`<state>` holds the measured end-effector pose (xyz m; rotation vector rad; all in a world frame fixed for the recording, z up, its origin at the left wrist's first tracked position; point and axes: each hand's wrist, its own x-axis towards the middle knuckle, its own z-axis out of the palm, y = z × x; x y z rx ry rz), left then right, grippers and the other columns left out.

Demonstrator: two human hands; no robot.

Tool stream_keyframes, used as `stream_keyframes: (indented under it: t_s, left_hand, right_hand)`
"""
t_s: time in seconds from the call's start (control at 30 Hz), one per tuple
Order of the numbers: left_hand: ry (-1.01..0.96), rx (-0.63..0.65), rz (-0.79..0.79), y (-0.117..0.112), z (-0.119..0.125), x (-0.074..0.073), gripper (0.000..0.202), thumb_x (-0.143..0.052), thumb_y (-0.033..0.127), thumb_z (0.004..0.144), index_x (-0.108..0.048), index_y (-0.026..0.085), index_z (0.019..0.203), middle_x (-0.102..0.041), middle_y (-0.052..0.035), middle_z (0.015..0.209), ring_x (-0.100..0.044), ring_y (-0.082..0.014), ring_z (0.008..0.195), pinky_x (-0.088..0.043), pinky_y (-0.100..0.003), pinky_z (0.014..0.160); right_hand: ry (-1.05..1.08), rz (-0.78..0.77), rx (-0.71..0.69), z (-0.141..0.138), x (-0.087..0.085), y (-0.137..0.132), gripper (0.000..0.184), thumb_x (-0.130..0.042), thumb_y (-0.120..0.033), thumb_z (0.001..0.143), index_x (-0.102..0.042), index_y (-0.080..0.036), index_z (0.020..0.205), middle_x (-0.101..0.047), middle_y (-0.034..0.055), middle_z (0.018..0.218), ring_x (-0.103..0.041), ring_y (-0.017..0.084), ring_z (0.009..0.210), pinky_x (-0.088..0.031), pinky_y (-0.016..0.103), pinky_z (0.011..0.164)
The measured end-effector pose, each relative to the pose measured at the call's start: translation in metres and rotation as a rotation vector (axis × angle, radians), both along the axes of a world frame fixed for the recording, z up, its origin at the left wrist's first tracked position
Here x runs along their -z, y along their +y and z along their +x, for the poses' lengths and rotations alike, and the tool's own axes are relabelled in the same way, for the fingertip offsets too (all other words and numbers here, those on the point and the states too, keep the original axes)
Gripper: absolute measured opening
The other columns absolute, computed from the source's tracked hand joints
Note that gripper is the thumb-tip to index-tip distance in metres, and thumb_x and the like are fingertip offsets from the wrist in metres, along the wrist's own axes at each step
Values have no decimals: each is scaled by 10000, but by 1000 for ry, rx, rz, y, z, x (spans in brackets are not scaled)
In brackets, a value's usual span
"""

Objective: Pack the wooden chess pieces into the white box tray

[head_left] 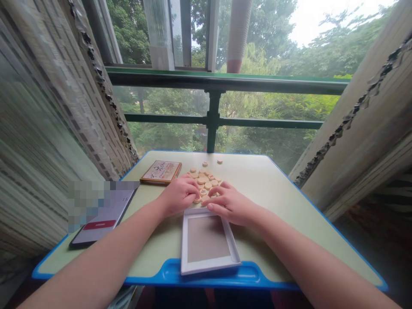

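Round wooden Chinese chess pieces [207,186] lie in a heap on the table, some with red or dark characters on top. At the heap's left side, my left hand [178,195] has its fingers curled, with thumb and fingertips closed at a piece [197,200]. Whether that piece is lifted I cannot tell. My right hand [231,202] reaches over the near right of the heap, palm down, fingers apart and touching pieces. Its thumb is by the far edge of an open, shallow white box [236,253], which lies below both hands. Some pieces are hidden under the fingers.
A flat box with Chinese writing [161,171] lies at the back left. Below it a phone or tablet [99,225] rests at the left edge. Two loose pieces [219,162] sit behind the heap. The table [283,240] has a blue rim; curtains and a railed window stand beyond.
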<state>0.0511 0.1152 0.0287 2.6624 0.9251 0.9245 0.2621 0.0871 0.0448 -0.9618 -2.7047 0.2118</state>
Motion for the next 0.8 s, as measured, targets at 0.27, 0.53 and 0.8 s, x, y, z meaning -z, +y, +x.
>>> stream_keyframes:
  t_s: [0.27,0.53,0.8]
  left_hand:
    - [-11,-35,16,0,0,1,290,-462,80,714,-715,195,630,-671,-20,709,-525,-166,765,-440,-296,767]
    - [-26,-64,27,0,-1,0,302,-453,56,707,-710,190,623,-668,-24,707,-539,-159,742,-439,-295,753]
    - [-54,-69,69,-2,0,-1,257,-479,60,704,-693,187,641,-656,-23,702,-544,-160,745,-452,-294,751]
  right_hand:
    - [-6,10,-11,0,0,-1,389,-335,-396,932,-697,-271,1000,-611,69,1057,-446,200,936,-326,388,905]
    - [25,-11,-7,0,4,1,383,-348,-398,928,-703,-268,991,-615,62,1081,-450,206,951,-332,388,906]
    - [148,-80,29,-1,5,7,388,-328,-354,941,-691,-230,997,-641,63,1051,-500,187,935,-332,376,904]
